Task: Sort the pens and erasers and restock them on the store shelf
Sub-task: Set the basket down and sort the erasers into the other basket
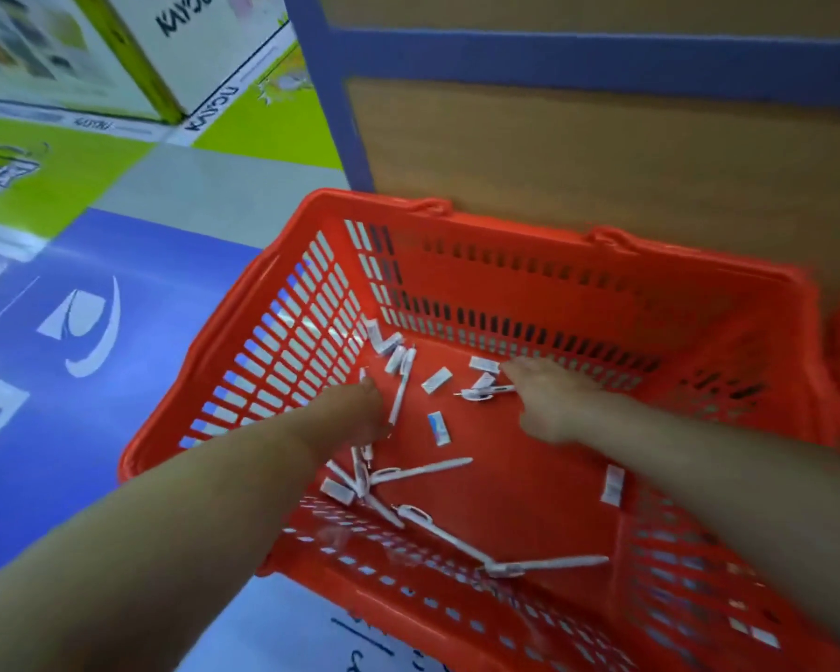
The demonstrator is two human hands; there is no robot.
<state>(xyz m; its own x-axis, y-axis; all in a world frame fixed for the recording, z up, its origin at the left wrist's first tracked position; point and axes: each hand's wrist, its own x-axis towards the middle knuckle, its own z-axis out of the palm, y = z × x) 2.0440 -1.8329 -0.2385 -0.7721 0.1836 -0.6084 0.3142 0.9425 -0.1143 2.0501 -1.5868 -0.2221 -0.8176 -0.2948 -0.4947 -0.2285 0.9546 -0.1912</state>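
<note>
An orange plastic basket (505,235) stands on the floor with several white pens and small white wrapped erasers scattered on its bottom. My left hand (355,414) is down at the basket's left side, fingers curled round what looks like a few white pens whose ends stick out above and below the fist. My right hand (544,400) reaches to the far middle, fingertips touching an eraser (483,363), with a pen (486,392) lying just beside the fingers. More pens (423,470) (549,565) lie near the front wall, and an eraser (613,485) lies at the right. The picture is motion-blurred.
A shelf unit with a blue frame (554,60) and brown board panels (602,152) rises right behind the basket. The floor (93,429) bears blue and green printed graphics. Printed cartons (117,50) stand at the far left.
</note>
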